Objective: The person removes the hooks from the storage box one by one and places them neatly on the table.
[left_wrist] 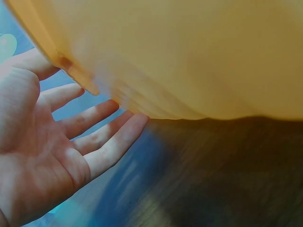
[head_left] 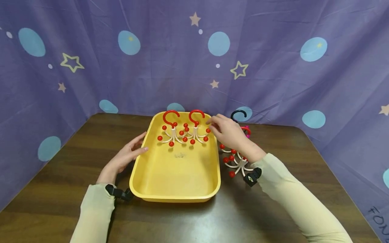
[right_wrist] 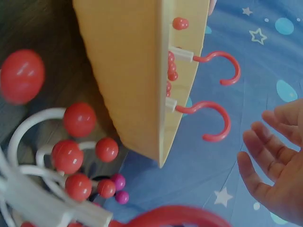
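Observation:
My left hand (head_left: 125, 156) holds the left wall of a yellow plastic tray (head_left: 174, 177), its thumb over the rim and its fingers against the outside. Inside the tray's far end, two white multi-arm hangers (head_left: 173, 134) with red hooks and red ball tips stand side by side. Past the tray's far right corner is my right hand (head_left: 229, 133), fingers loosely bent with nothing in them; in the right wrist view it appears apart from the red hooks (right_wrist: 229, 125). More red-and-white hangers (head_left: 242, 164) stand right of the tray, partly hidden by that hand and forearm.
Behind the right hand rises a black hook (head_left: 238, 112), with magenta balls (right_wrist: 118, 182) near it. All of this stands on a dark wooden table (head_left: 60, 152). A purple curtain (head_left: 170, 74) with stars and dots hangs round the table's back and sides.

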Motion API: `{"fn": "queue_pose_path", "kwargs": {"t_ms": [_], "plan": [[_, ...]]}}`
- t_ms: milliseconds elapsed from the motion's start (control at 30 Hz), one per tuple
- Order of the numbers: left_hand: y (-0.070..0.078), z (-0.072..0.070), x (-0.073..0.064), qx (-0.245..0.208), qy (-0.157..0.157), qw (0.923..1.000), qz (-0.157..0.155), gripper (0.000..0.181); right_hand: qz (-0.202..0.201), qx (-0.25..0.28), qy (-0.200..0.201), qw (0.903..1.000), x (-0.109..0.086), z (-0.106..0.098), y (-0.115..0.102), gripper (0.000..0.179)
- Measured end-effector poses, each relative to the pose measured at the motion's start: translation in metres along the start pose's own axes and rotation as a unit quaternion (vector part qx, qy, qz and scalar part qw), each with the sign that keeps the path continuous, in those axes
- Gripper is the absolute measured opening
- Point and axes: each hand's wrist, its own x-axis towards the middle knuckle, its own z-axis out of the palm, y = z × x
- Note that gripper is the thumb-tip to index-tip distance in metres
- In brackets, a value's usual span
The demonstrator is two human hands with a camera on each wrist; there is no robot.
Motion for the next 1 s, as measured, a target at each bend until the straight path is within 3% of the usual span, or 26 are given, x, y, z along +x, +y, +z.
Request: {"fn": "queue_pose_path", "kwargs": {"t_ms": [333,1000], "plan": [[-0.003,0.000,0.000,-0.005,0.002,1.0000,0.003,0.070,0.026,-0.002,-0.043,0.9987,0.026,0.012,-0.009,0.029],[-0.002,0.000,0.001,-0.023,-0.002,0.9997,0.007,0.068,0.082,-0.002,-0.071,0.9941,0.070,0.038,-0.007,0.042]]}}
